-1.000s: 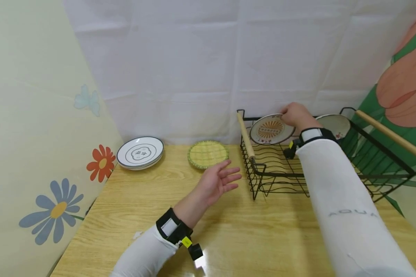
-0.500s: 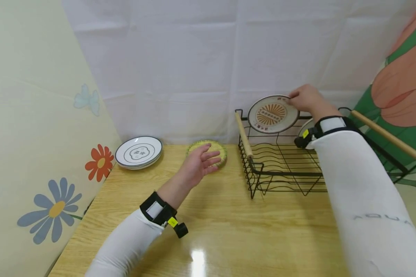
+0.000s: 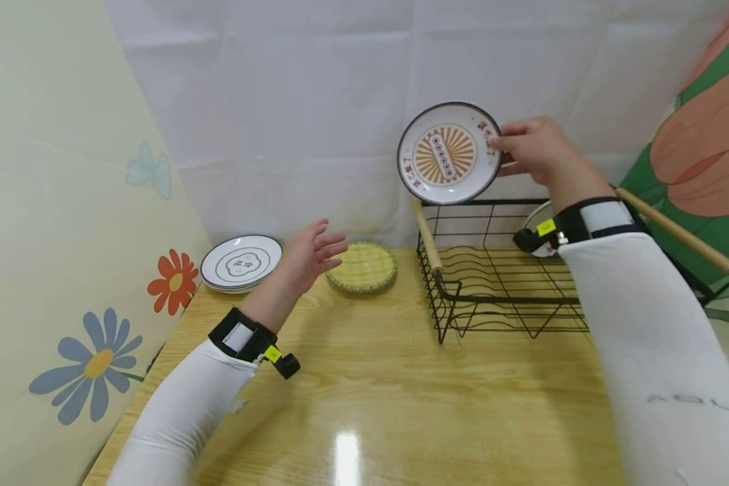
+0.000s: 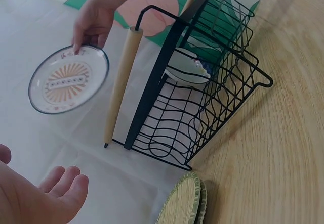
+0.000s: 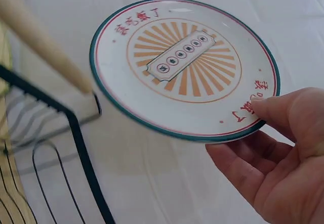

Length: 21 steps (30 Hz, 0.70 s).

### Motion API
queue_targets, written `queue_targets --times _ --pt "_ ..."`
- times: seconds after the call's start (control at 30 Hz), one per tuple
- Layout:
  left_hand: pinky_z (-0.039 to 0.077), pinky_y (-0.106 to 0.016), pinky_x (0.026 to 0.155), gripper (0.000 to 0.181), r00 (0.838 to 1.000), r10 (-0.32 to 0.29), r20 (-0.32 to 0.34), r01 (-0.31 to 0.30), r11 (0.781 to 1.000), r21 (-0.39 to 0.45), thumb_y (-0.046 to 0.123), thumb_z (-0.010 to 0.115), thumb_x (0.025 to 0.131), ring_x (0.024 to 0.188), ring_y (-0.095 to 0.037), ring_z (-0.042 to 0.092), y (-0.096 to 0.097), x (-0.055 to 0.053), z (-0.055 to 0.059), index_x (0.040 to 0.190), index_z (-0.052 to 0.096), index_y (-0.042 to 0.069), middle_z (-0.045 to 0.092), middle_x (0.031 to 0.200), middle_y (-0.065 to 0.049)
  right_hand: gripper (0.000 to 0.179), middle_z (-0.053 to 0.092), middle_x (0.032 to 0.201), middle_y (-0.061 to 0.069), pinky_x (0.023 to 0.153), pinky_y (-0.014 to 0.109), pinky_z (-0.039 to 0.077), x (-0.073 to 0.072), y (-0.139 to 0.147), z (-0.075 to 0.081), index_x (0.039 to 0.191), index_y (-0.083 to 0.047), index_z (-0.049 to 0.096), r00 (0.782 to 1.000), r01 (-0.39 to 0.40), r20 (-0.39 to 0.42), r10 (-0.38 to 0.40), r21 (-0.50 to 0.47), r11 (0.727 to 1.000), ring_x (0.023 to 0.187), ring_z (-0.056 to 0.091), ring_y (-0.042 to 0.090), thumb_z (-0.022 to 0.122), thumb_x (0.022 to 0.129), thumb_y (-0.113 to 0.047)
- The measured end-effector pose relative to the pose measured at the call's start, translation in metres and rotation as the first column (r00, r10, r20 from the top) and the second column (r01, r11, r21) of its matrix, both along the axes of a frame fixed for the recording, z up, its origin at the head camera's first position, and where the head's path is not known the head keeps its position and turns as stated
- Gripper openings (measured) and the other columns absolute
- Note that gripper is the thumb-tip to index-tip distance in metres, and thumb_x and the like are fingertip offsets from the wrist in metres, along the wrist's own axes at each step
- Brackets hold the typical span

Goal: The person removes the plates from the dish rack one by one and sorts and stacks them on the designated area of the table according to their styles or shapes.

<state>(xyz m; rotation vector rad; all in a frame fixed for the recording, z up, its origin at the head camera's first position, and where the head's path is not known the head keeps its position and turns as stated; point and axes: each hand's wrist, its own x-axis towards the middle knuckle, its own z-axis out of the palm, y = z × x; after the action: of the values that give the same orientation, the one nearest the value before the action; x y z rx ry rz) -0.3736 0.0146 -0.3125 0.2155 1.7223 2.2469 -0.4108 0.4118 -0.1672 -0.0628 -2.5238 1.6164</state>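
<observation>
My right hand (image 3: 537,150) pinches the right edge of a white plate (image 3: 425,179) with a dark rim and an orange sunburst print, thumb on top and fingers beneath. The plate is tilted and hangs above the left end of a black wire dish rack (image 3: 492,299) with wooden handles. My left hand (image 3: 306,260) is in the air with fingers spread, holding nothing. It appears between a stack of white plates (image 3: 219,262) and a round yellow-green woven mat (image 3: 364,266). In the left wrist view, a bowl-like white dish (image 4: 186,68) stands inside the rack.
A wooden table (image 3: 389,391) carries the stack, mat and rack. Behind them hangs a white cloth (image 3: 304,88). The rack's left wooden handle (image 3: 427,235) rises just below the held plate. Painted walls flank the table on both sides.
My right hand has lifted the sunburst plate up out of the rack and turned its face more toward me. My left hand has moved left and farther back, from near the rack toward the plate stack.
</observation>
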Motion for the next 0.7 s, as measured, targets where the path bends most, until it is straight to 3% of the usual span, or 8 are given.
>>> queue_targets --times 0.1,0.2,0.37,0.47,0.57,0.7 --pt "0.042 -0.05 0.119 0.058 1.0 0.005 0.005 -0.004 1.0 -0.005 0.032 0.034 0.112 0.144 -0.035 0.05 -0.005 -0.001 0.001 0.166 0.017 0.018 0.047 0.159 -0.02 0.025 0.071 0.085 -0.005 0.065 0.028 0.063 0.007 -0.013 -0.004 0.119 -0.01 0.067 1.0 -0.017 -0.022 0.014 -0.186 0.982 0.074 0.071 0.011 0.07 0.098 -0.022" --pt "0.048 -0.045 0.113 0.057 1.0 0.005 0.0 -0.005 1.0 -0.022 0.032 0.034 0.112 0.143 -0.034 0.052 -0.008 -0.001 0.001 0.166 0.017 0.019 0.047 0.158 -0.02 0.018 0.072 0.088 -0.002 0.065 0.028 0.062 0.013 -0.027 -0.013 0.113 -0.013 0.069 1.0 -0.024 -0.021 0.018 -0.305 0.952 0.074 0.071 0.013 0.072 0.097 -0.02" --pt "0.059 -0.031 0.09 0.057 1.0 0.021 -0.003 -0.021 0.999 -0.03 0.032 0.035 0.112 0.141 -0.036 0.054 -0.012 0.001 0.002 0.165 0.021 0.019 0.052 0.154 -0.021 0.015 0.072 0.092 0.001 0.065 0.026 0.062 0.024 -0.049 -0.03 0.113 -0.01 0.068 0.999 -0.044 -0.014 0.042 -0.417 0.908 0.074 0.07 0.014 0.068 0.1 -0.018" --pt "0.06 -0.028 0.083 0.057 1.0 0.026 -0.005 -0.026 0.999 -0.043 0.035 0.036 0.111 0.132 -0.032 0.062 -0.013 0.002 0.004 0.165 0.022 0.02 0.054 0.152 -0.021 0.01 0.072 0.089 0.002 0.064 0.025 0.061 0.031 -0.059 -0.041 0.108 -0.009 0.069 0.997 -0.078 -0.022 0.077 -0.471 0.878 0.071 0.071 0.013 0.065 0.101 -0.015" --pt "0.06 -0.031 0.086 0.057 1.0 0.027 -0.012 -0.028 0.998 -0.059 0.038 0.037 0.111 0.113 -0.023 0.07 -0.013 0.006 0.007 0.164 0.024 0.022 0.059 0.147 -0.02 0.015 0.073 0.088 0.002 0.064 0.024 0.061 0.04 -0.068 -0.052 0.114 -0.009 0.07 0.993 -0.117 -0.033 0.117 -0.52 0.846 0.07 0.071 0.013 0.062 0.102 -0.013" --pt "0.057 -0.031 0.081 0.054 1.0 0.017 -0.024 -0.018 0.999 -0.051 0.04 0.035 0.111 0.088 -0.014 0.072 -0.012 0.014 0.012 0.162 0.03 0.024 0.075 0.117 -0.009 0.037 0.074 0.091 0.001 0.065 0.023 0.061 0.053 -0.083 -0.066 0.14 -0.005 0.06 0.987 -0.152 -0.037 0.158 -0.554 0.818 0.07 0.07 0.011 0.058 0.104 -0.012"
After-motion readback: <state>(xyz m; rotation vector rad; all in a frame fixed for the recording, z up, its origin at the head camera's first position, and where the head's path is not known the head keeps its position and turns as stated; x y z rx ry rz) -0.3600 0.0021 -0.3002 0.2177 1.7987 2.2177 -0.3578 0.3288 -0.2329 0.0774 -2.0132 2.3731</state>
